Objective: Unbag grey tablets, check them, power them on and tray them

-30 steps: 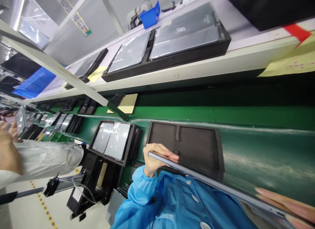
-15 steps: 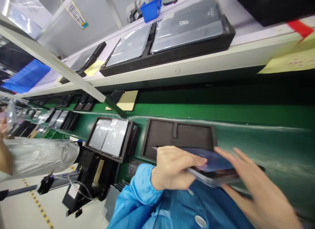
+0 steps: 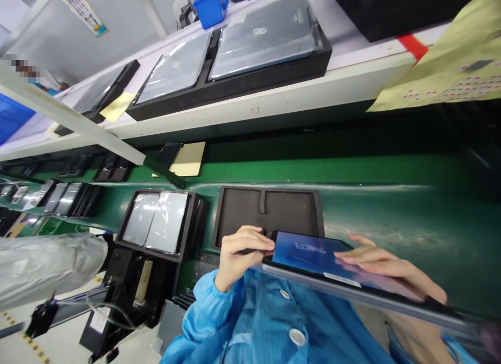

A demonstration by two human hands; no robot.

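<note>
The left hand (image 3: 238,254) grips the tablet's (image 3: 368,292) left end, held before the tray (image 3: 291,212); the right hand (image 3: 395,267) spreads fingers over its screen (image 3: 299,255), grip unclear. Steady edge support, light fingertips suit it.

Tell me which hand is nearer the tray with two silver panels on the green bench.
Left. The left hand is right of the tray; the right hand, at the tablet, lies farther right.

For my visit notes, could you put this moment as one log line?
left hand: holding one end of tablet | right hand: over its lit blue screen | black tray: on green bench beyond tablet
</note>
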